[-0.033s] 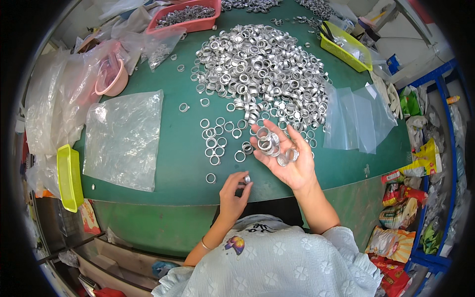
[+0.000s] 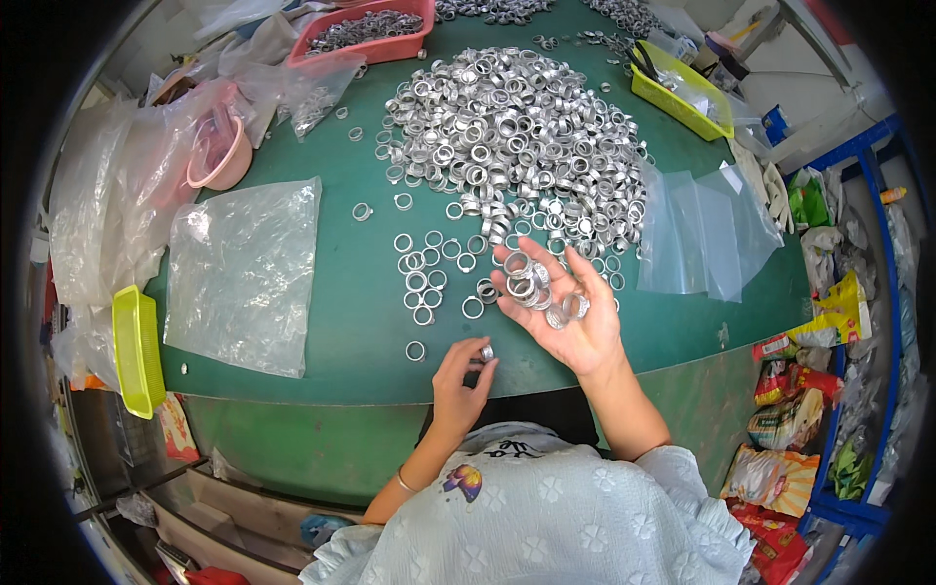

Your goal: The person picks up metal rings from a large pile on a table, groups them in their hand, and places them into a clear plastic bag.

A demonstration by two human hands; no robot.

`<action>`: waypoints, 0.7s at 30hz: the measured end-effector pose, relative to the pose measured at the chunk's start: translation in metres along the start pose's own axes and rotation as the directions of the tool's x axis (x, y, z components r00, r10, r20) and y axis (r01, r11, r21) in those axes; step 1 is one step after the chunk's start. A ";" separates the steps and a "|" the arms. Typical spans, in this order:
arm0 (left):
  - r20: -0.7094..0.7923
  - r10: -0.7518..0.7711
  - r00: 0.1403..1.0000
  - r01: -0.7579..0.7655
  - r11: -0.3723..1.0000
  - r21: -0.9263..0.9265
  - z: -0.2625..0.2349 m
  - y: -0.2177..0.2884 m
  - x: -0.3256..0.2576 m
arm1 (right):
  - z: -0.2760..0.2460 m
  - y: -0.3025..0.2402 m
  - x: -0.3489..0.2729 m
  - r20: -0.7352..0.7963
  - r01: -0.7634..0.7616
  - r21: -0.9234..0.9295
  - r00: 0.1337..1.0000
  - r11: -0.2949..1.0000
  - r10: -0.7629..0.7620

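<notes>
A: Anything shifted since the earlier look?

B: Nothing that I can see; both hands sit where they were.

A: The right hand [image 2: 570, 317]?

B: Palm up, fingers spread, cupping a handful of small metal rings [image 2: 539, 291] just above the green table [image 2: 351, 331], at the near edge of the big ring pile [image 2: 512, 136].

A: And the left hand [image 2: 460, 375]?

B: Pinching one single ring [image 2: 485, 352] at its fingertips, low on the table's front edge. Loose rings [image 2: 426, 268] lie flat in rows just beyond it.

A: Around them?

B: A clear plastic bag [image 2: 244, 273] to the left, a yellow tray [image 2: 136, 349] past that.
</notes>
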State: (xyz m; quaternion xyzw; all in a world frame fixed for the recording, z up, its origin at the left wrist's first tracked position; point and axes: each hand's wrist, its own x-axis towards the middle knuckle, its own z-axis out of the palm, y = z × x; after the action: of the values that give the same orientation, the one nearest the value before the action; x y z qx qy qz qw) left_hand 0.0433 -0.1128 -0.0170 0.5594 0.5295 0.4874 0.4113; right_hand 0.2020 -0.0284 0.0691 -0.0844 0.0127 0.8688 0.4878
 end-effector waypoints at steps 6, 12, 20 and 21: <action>-0.007 0.009 1.000 -0.009 1.000 0.014 0.001 -0.001 0.000 | 0.009 0.007 -0.006 0.029 -0.002 -0.014 1.000 1.000 0.003; -0.024 0.044 0.999 -0.043 0.998 0.045 0.000 -0.003 0.000 | 0.009 0.008 -0.008 0.053 -0.014 0.050 0.999 0.999 0.011; -0.045 0.038 0.998 -0.036 0.998 0.049 0.002 -0.001 0.001 | -0.014 -0.010 -0.025 -0.222 -0.005 0.019 0.975 1.000 0.009; -0.078 0.044 0.996 -0.039 0.998 0.054 0.002 -0.001 0.001 | -0.019 -0.015 -0.031 -0.228 0.010 0.043 0.974 0.999 0.000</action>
State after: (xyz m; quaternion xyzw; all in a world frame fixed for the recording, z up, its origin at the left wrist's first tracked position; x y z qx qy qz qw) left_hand 0.0453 -0.1120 -0.0188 0.5613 0.5462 0.5034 0.3650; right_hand 0.2333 -0.0486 0.0560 -0.1726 0.0875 0.8516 0.4872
